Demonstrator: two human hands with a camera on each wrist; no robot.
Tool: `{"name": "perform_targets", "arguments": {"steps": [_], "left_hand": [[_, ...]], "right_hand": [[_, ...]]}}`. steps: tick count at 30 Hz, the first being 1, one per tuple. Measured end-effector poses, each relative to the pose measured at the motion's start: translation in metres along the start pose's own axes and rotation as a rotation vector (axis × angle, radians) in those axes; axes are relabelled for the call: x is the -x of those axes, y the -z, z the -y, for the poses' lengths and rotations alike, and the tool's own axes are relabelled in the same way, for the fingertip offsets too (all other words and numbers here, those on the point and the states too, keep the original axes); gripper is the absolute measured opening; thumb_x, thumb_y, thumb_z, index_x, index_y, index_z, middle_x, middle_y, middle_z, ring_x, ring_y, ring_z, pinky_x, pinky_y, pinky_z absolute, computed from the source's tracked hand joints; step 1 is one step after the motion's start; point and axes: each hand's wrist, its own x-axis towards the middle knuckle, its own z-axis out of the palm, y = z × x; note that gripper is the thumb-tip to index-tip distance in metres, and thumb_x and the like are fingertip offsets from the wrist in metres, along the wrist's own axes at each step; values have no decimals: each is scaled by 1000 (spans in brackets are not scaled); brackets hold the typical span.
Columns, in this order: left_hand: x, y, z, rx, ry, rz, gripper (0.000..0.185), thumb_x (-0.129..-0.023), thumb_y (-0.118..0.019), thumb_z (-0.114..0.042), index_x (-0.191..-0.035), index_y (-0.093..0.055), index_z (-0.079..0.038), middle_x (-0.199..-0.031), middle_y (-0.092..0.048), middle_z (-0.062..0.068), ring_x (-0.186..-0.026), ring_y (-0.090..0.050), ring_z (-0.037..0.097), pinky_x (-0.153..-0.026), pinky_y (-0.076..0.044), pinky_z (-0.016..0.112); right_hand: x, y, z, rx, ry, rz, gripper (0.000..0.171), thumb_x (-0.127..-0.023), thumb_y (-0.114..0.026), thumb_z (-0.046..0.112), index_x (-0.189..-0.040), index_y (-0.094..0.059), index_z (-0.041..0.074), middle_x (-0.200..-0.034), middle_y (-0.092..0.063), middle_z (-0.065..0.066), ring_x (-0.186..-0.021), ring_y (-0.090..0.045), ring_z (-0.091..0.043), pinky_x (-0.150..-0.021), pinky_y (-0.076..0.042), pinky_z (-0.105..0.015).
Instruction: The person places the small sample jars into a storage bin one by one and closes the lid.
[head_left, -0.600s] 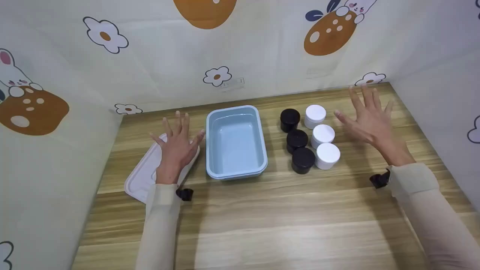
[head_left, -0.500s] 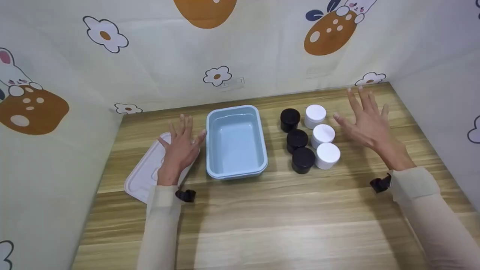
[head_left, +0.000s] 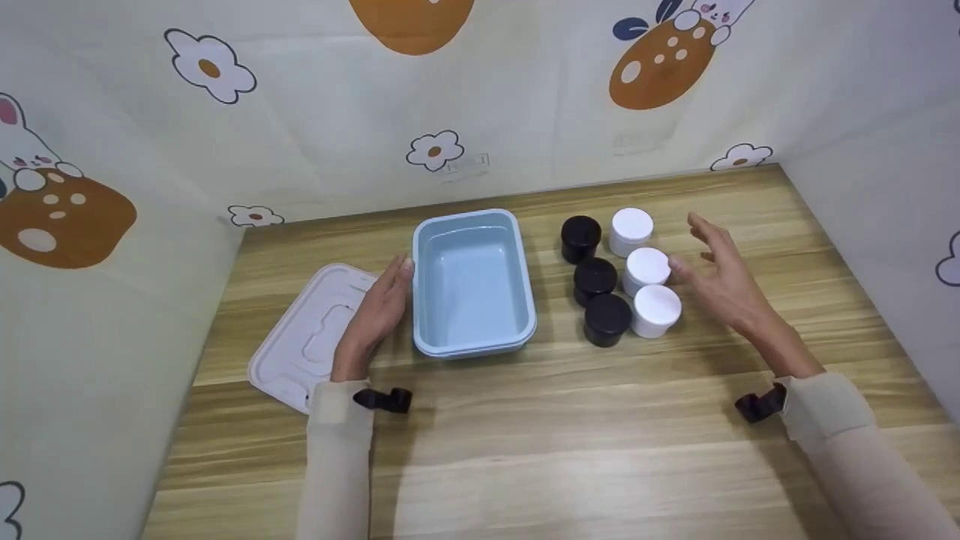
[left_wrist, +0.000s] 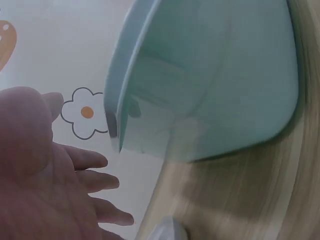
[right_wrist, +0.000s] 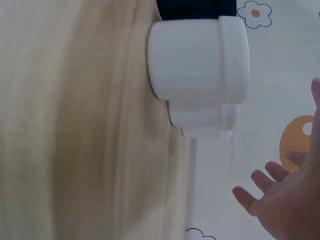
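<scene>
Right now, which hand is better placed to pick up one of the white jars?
The right hand: it hovers open beside the white jars. The left hand lies by the blue tub, farther away.

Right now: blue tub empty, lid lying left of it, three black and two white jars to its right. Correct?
Not quite. The head view shows three white jars, not two, in a column beside the three black jars. The blue tub is empty, and the lid lies left of it.
</scene>
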Motion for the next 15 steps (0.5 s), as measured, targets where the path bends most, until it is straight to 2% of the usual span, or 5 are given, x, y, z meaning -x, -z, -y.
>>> {"name": "perform_targets", "arguments": {"steps": [2, 4, 7, 11, 15], "left_hand": [[-1, -2, 0, 55, 12, 3, 73, -105, -26, -58, -160, -20, -9, -167, -21, 11, -157, -15, 26, -129, -13, 42], [-1, -3, 0, 136, 35, 21, 71, -106, -30, -55, -160, -22, -11, -165, -28, 12, -154, -26, 28, -127, -20, 43], [-3, -3, 1, 250, 80, 33, 64, -107, -38, -48, -159, -27, -12, -158, -40, 13, -145, -42, 29, -123, -31, 45], [-5, -2, 3, 356, 107, 34, 58, -107, -42, -40, -156, -33, -11, -148, -51, 14, -135, -51, 28, -118, -37, 44], [-6, -4, 3, 408, 118, 38, 56, -106, -45, -35, -155, -34, -8, -145, -54, 19, -133, -53, 30, -113, -42, 42]], "right_hand": [[6, -3, -2, -84, -29, 6, 69, -100, -61, 25, -157, -26, 6, -159, -30, -19, -147, -31, -38, -116, -34, -49], [11, -6, -3, -156, -63, 18, 61, -102, -58, 20, -153, -29, 1, -154, -35, -16, -142, -38, -32, -112, -41, -32], [18, -10, -5, -226, -90, 32, 50, -102, -56, 13, -144, -34, -5, -141, -46, -6, -130, -47, -16, -98, -42, -12], [21, -15, -7, -271, -97, 37, 47, -98, -61, 7, -137, -38, -7, -127, -53, 7, -117, -52, -3, -95, -41, -12], [24, -18, -12, -283, -116, 35, 49, -94, -67, 5, -133, -40, -7, -121, -54, 8, -113, -53, -2, -95, -45, -14]]}}
